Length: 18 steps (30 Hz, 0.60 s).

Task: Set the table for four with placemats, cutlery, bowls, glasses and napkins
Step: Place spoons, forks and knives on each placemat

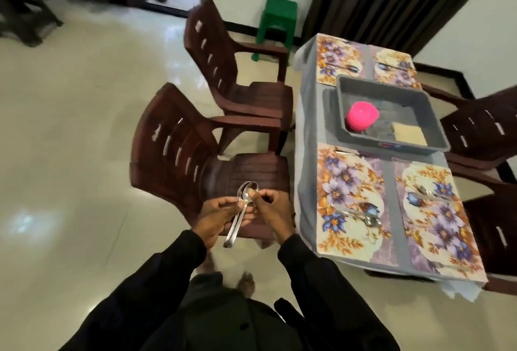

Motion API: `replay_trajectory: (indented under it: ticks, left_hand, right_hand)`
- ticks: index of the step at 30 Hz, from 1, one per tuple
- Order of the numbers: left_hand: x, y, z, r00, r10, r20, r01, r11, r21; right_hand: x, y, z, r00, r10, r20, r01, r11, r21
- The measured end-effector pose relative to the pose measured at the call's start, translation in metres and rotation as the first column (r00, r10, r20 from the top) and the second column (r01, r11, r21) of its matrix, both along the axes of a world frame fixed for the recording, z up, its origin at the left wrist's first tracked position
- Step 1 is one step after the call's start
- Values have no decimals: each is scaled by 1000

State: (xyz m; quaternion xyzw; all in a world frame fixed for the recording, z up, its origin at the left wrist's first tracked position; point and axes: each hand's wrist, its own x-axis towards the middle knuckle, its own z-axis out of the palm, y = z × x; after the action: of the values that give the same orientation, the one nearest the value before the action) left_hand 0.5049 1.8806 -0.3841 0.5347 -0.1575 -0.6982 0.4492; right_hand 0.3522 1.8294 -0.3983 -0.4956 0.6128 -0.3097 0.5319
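My left hand [216, 217] grips the spoons [245, 197] by their handles; my right hand [270, 209] pinches their necks. Table [306, 132] lies right of both.

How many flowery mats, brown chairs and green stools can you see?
flowery mats: 4
brown chairs: 4
green stool: 1
Total: 9

Pretty soft indoor light, glare patches on the glossy floor [28, 222] lower left, edges bend fisheye-style, everything's slightly smeary.
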Motion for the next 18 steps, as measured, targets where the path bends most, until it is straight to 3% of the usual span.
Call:
replay_trajectory:
  ticks: [6, 18]
  left_hand:
    - [87, 18, 13, 988, 151, 41, -147, 986, -77]
    - [343, 42, 15, 961, 274, 37, -269, 958, -102]
  right_hand:
    - [87, -7, 15, 990, 102, 94, -102, 995, -2]
    - [315, -12, 28, 954, -4, 301, -51, 983, 174]
